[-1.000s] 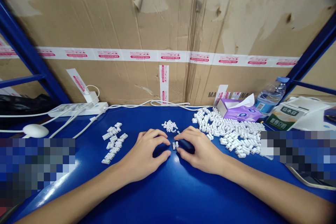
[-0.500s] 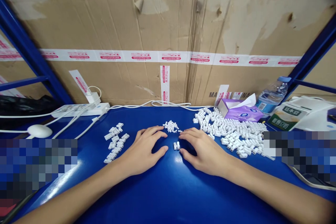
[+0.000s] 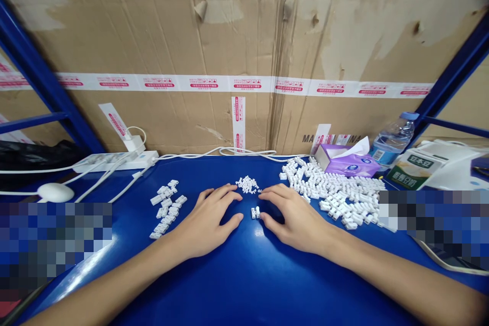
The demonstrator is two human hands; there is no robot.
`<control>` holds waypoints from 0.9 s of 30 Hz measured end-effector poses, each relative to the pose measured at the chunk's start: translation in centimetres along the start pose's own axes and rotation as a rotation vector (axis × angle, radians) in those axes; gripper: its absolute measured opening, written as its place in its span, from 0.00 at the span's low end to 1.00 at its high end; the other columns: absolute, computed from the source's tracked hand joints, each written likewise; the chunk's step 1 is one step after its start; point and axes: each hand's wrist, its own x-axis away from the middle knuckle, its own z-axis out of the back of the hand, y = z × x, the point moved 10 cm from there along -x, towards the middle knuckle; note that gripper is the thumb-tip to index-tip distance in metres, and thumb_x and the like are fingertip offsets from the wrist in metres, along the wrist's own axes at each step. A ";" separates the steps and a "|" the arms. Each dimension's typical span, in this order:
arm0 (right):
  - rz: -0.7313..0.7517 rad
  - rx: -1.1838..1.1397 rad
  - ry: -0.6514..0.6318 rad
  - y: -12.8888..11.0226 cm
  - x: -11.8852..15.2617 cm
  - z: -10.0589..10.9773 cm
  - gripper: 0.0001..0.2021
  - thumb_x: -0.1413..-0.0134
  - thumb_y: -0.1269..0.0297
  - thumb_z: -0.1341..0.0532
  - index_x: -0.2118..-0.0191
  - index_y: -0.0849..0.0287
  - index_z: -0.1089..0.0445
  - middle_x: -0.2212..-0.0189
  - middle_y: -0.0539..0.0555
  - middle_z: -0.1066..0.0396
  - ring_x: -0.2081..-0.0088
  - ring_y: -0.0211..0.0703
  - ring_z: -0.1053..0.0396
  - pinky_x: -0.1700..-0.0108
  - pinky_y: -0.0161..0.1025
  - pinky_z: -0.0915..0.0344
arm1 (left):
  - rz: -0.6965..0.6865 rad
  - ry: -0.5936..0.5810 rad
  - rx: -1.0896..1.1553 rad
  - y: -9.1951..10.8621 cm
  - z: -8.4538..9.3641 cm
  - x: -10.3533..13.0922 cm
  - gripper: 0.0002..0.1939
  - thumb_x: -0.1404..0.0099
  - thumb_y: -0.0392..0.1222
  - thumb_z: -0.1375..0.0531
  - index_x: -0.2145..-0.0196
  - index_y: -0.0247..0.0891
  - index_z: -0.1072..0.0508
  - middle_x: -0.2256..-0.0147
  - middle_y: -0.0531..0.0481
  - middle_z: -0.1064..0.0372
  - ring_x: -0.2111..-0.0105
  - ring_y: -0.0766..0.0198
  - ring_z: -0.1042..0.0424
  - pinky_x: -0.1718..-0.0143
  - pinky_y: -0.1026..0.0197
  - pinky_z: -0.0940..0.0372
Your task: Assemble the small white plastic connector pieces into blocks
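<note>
White paired pieces [image 3: 253, 213] are lying on the bench [image 3: 244, 280] between the open, non-gripping left hand [image 3: 210, 221] and right hand [image 3: 296, 219], the latter possibly touching them, while small parts [image 3: 247, 184] beyond the pair, a cluster [image 3: 165, 212] left of it and a larger pile [image 3: 336, 186] right of it are suggesting unfinished work, completed lot indeterminable.

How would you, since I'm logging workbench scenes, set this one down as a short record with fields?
Left hand: open, holding nothing
Right hand: open, close to the central white pieces; contact unclear
Between hands, farther back: pile of tiny white parts
Left side: loose cluster of white blocks
Right side: larger spread of white blocks
Back right: purple tissue pack, bottle
Back left: power strip
Surface: blue table
Backdrop: cardboard, printed tape
</note>
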 end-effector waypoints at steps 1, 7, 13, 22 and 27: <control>0.007 0.011 0.012 0.1 -0.1 0.1 0.17 0.37 0.64 0.40 0.43 0.61 0.29 0.46 0.60 0.27 0.46 0.53 0.32 0.43 0.54 0.34 | -0.002 -0.004 -0.003 0.0 -0.1 0.0 0.16 0.27 0.47 0.43 0.44 0.44 0.30 0.35 0.40 0.37 0.33 0.45 0.42 0.35 0.33 0.48; 0.032 0.074 0.001 0.7 -0.5 0.0 0.15 0.34 0.67 0.43 0.47 0.60 0.26 0.48 0.58 0.24 0.45 0.54 0.33 0.43 0.57 0.36 | -0.006 0.000 -0.015 0.1 0.0 0.1 0.16 0.27 0.46 0.44 0.44 0.43 0.30 0.35 0.41 0.37 0.34 0.45 0.42 0.36 0.34 0.47; 0.035 0.047 0.010 0.9 -0.6 0.1 0.14 0.36 0.73 0.43 0.51 0.60 0.23 0.53 0.59 0.22 0.51 0.52 0.31 0.49 0.54 0.35 | -0.003 0.063 0.015 0.5 0.9 -0.1 0.13 0.30 0.43 0.41 0.49 0.44 0.27 0.41 0.43 0.31 0.41 0.46 0.35 0.41 0.36 0.43; 0.048 -0.019 0.003 1.3 -0.6 -0.1 0.11 0.40 0.77 0.40 0.61 0.57 0.21 0.62 0.55 0.21 0.58 0.48 0.30 0.51 0.50 0.35 | -0.032 0.135 0.090 1.5 2.0 -0.3 0.06 0.32 0.39 0.41 0.60 0.44 0.23 0.52 0.50 0.25 0.51 0.52 0.29 0.47 0.44 0.41; 0.042 -0.121 0.035 0.9 -0.5 0.2 0.11 0.41 0.78 0.40 0.62 0.57 0.21 0.65 0.54 0.22 0.61 0.47 0.30 0.55 0.46 0.32 | -0.088 0.159 0.130 2.2 2.4 -0.2 0.06 0.32 0.38 0.40 0.61 0.44 0.23 0.56 0.51 0.24 0.54 0.55 0.28 0.52 0.48 0.40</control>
